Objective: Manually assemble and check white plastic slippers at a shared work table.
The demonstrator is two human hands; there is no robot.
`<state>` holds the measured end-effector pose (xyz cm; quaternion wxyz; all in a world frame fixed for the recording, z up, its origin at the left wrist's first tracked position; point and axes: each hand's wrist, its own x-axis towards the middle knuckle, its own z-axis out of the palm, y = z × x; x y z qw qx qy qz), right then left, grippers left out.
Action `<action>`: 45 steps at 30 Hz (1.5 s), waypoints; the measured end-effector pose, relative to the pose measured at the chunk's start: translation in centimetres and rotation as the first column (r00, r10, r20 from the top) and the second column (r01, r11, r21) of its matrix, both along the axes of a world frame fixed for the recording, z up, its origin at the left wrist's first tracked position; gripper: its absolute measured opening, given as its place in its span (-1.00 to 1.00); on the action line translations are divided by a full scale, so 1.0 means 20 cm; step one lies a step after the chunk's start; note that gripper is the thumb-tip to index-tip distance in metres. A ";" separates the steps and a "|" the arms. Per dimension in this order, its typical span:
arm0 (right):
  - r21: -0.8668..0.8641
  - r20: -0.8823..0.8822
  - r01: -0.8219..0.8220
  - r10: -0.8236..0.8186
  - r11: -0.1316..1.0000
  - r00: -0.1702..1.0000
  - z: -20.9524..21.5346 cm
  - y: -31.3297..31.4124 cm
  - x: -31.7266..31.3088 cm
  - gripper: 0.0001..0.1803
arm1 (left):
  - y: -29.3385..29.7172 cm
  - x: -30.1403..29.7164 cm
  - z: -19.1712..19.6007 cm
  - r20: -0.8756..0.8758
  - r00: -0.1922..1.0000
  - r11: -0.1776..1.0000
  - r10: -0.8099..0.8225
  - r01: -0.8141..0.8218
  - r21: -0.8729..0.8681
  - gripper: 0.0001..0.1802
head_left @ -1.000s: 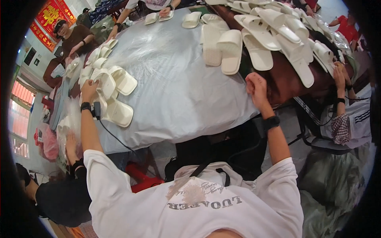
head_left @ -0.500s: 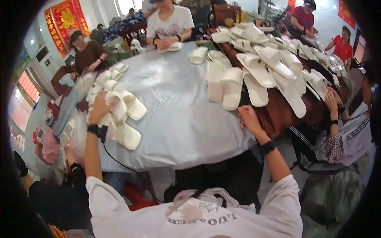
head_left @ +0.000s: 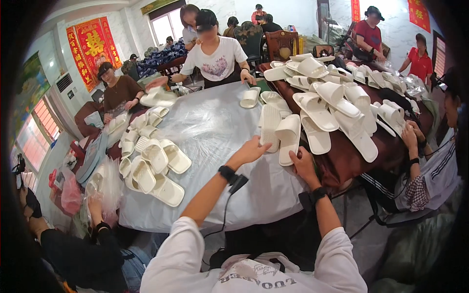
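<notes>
Two cream-white slide slippers lie side by side at the right part of the grey-covered table point(head_left: 195, 110). My left hand point(head_left: 250, 150) has its fingers closed at the heel edge of the left slipper point(head_left: 270, 124), which shows a ribbed insole. The right slipper point(head_left: 288, 134) has its wide strap at the far end. At its heel, my right hand point(head_left: 304, 163) grips with the thumb along the edge. Just beyond the pair are another slipper point(head_left: 276, 101) and a smaller-looking one point(head_left: 250, 97).
A loose pile of slippers point(head_left: 312, 105) covers the brown table to the right. On the left lies another group of slippers point(head_left: 155, 156), beside a plastic bag point(head_left: 105, 183). Co-workers sit or stand around; one across point(head_left: 215, 58) reaches over the table with both arms.
My left hand has left the left-hand slipper group and come across to the pair. The two slippers have shifted nearer me. The person across has spread both arms apart.
</notes>
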<state>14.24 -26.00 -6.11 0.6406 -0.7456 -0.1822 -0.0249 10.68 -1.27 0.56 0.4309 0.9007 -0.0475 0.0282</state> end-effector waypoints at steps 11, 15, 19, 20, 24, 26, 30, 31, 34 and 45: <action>0.274 -0.166 -0.090 0.139 0.958 0.976 0.02 0.04 0.03 -0.75 | 0.02 0.40 -0.33 -0.017 0.974 0.953 0.225 -0.224 -0.206 -0.18; 0.341 -0.186 -0.126 0.198 0.932 0.962 -0.03 0.01 0.04 -0.74 | -0.07 0.35 -0.31 0.096 0.925 0.909 0.367 -0.334 -0.248 -0.41; 0.342 -0.156 -0.106 0.168 0.934 0.973 0.03 -0.02 -0.02 -0.77 | -0.09 0.13 -0.20 0.301 0.865 0.905 0.401 -0.323 -0.278 -0.59; 0.343 -0.155 -0.121 0.183 0.932 0.971 0.03 -0.01 -0.02 -0.77 | -0.05 0.06 -0.18 0.413 0.820 0.918 0.397 -0.352 -0.184 -0.64; 0.290 -0.105 -0.145 0.182 0.946 0.978 0.08 -0.01 -0.07 -0.75 | -0.02 -0.35 0.09 0.405 0.841 0.933 0.359 -0.339 -0.123 -0.65; 0.119 0.167 -0.229 0.207 0.966 0.964 0.08 -0.01 -0.07 -0.71 | -0.01 -0.53 0.14 0.411 0.856 0.929 0.315 -0.366 0.050 -0.60; 0.054 0.128 -0.250 0.242 0.967 0.962 0.04 -0.05 -0.03 -0.69 | 0.00 -0.78 0.22 0.345 0.888 0.892 0.305 -0.393 0.223 -0.59; 0.077 0.080 -0.237 0.231 0.968 0.970 0.01 -0.06 -0.02 -0.69 | 0.01 -0.81 0.23 0.344 0.887 0.867 0.309 -0.411 0.281 -0.59; 0.162 -0.002 -0.185 0.188 0.969 0.982 0.07 -0.02 -0.04 -0.70 | 0.11 -0.88 0.21 0.336 0.899 0.831 0.281 -0.403 0.383 -0.59; 0.184 -0.134 0.011 0.014 0.983 0.991 -0.02 -0.04 -0.01 -0.69 | 0.08 -0.83 0.03 0.018 0.988 0.810 0.156 -0.139 0.570 -0.55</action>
